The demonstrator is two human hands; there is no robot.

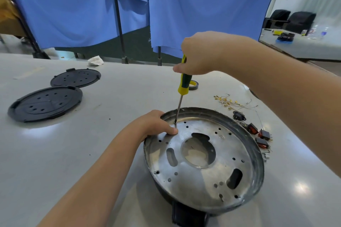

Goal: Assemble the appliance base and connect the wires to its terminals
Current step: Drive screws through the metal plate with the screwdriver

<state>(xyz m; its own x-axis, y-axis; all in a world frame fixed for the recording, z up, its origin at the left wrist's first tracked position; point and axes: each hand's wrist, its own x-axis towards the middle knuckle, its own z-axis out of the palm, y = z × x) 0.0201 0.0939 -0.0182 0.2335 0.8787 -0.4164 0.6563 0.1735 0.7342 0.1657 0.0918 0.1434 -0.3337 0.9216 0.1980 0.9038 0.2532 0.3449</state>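
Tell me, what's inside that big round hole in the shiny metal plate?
Through the round hole in the silver metal plate, only a pale, shiny surface shows, maybe the table or the pan's bottom. The plate covers everything else underneath, so any parts or wires there stay hidden.

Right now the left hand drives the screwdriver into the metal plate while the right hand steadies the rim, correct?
No, the hands are swapped. In the head view the right hand holds the screwdriver on the plate; the left hand steadies the rim.

We see bright, even overhead light, glare spots on the desk [302,188], soft shadows, and wide-angle bending at the edges.
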